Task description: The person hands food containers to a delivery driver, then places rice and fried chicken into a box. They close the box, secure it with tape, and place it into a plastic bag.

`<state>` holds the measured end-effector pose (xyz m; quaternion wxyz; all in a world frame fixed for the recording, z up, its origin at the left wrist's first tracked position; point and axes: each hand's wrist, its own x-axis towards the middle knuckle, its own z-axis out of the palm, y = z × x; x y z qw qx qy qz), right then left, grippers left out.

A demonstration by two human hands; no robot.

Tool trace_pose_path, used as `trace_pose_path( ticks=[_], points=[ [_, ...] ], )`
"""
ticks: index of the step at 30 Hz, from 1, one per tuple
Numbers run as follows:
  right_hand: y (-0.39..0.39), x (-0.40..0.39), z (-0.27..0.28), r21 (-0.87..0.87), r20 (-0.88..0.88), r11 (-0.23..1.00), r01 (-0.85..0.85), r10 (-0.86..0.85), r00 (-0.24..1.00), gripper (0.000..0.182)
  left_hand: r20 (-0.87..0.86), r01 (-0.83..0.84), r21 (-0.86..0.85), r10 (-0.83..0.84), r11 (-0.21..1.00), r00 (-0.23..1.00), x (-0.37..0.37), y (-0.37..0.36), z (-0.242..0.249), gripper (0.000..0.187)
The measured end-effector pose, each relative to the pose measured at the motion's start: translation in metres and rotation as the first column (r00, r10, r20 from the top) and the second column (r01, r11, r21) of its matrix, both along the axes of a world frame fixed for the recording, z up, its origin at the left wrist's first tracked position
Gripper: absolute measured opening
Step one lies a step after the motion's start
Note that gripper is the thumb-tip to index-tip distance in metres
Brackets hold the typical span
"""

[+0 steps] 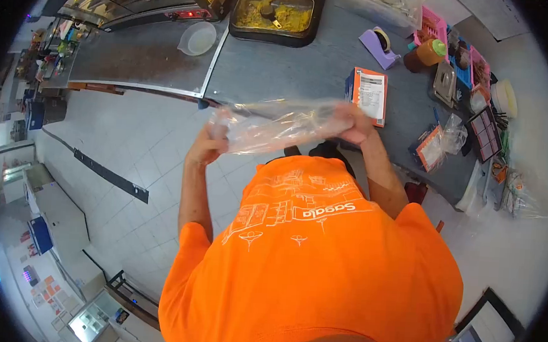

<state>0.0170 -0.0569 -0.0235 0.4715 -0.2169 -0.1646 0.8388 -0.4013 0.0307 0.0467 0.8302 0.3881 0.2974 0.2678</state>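
Observation:
A clear plastic bag (276,130) is stretched between my two hands, in front of the counter's edge and above the floor. My left hand (212,140) grips its left end, with the fingers closed on the plastic. At the other end, my right hand (354,124) holds the bag too, slightly blurred. Just beyond the right hand, an orange and blue box (369,96) with a printed paper on it rests on the counter. The bag looks crumpled and see-through, with nothing visible inside.
The grey counter (292,72) carries a food tray (275,11), a purple tape dispenser (379,47), a sauce bottle (424,56) and pink baskets (431,27). A clear bowl (198,38) stands at the back left. Another orange box (428,148) lies near the right edge.

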Motion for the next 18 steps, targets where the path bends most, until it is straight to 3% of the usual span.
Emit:
trace_pose_path(
  ticks=[1, 2, 3, 4, 5, 7, 8, 9, 11, 13, 14, 16, 18],
  points=[
    [0.008, 0.008, 0.006, 0.011, -0.253, 0.991, 0.132, -0.125, 0.959, 0.028, -0.128, -0.024, 0.044, 0.029, 0.999, 0.991, 0.003, 0.009, -0.023, 0.030],
    [0.013, 0.010, 0.006, 0.039, 0.081, 0.998, 0.059, -0.062, 0.995, 0.028, -0.254, -0.045, 0.087, 0.066, 0.995, 0.965, 0.006, 0.017, -0.049, 0.032],
    [0.017, 0.006, 0.006, 0.038, 0.403, 0.999, -0.021, 0.003, 0.915, 0.028, -0.378, -0.062, 0.129, 0.106, 0.990, 0.920, 0.014, 0.020, -0.050, 0.034],
    [0.026, 0.002, 0.006, 0.058, 0.652, 0.998, -0.029, -0.016, 0.758, 0.029, -0.292, -0.364, 0.045, 0.361, 0.930, 0.886, 0.026, 0.019, -0.045, 0.026],
    [0.034, -0.003, 0.005, 0.040, 0.843, 0.998, -0.053, -0.005, 0.537, 0.031, -0.202, -0.423, 0.005, 0.415, 0.906, 0.887, 0.033, 0.025, -0.052, 0.022],
    [0.053, -0.015, 0.007, 0.102, 0.993, 0.995, 0.004, -0.102, 0.051, 0.037, -0.033, -0.521, -0.101, 0.521, 0.847, 0.853, 0.044, 0.033, -0.068, 0.017],
    [0.061, -0.015, -0.019, 0.310, 0.950, 0.949, 0.049, -0.311, 0.005, 0.037, -0.013, -0.508, -0.328, 0.534, 0.797, 0.846, 0.050, 0.032, -0.071, 0.010],
    [0.067, -0.019, -0.030, 0.318, 0.947, 0.943, 0.102, -0.309, -0.093, 0.035, -0.220, -0.592, -0.281, 0.550, 0.755, 0.806, 0.074, 0.025, -0.049, 0.007],
    [0.084, -0.033, -0.040, 0.350, 0.914, 0.914, 0.204, -0.286, -0.286, 0.030, -0.382, -0.419, 0.122, 0.432, 0.900, 0.817, 0.086, 0.020, -0.078, 0.022],
    [0.077, -0.058, 0.014, 0.638, 0.546, 0.758, -0.134, -0.568, -0.616, 0.032, -0.244, -0.521, 0.005, 0.506, 0.854, 0.827, 0.113, 0.014, -0.091, 0.034],
    [0.074, -0.065, 0.033, 0.688, 0.286, 0.644, -0.335, -0.665, -0.690, 0.034, -0.176, -0.560, -0.063, 0.543, 0.826, 0.821, 0.124, 0.013, -0.094, 0.040],
    [0.073, -0.071, -0.027, 0.428, 0.681, 0.698, -0.574, -0.667, -0.303, 0.048, -0.139, -0.535, -0.168, 0.518, 0.828, 0.844, 0.136, 0.015, -0.089, 0.038],
    [0.070, -0.072, -0.076, 0.261, 0.868, 0.694, -0.671, -0.473, -0.151, 0.061, -0.141, -0.473, -0.192, 0.453, 0.860, 0.881, 0.134, 0.014, -0.091, 0.036]
  ],
)
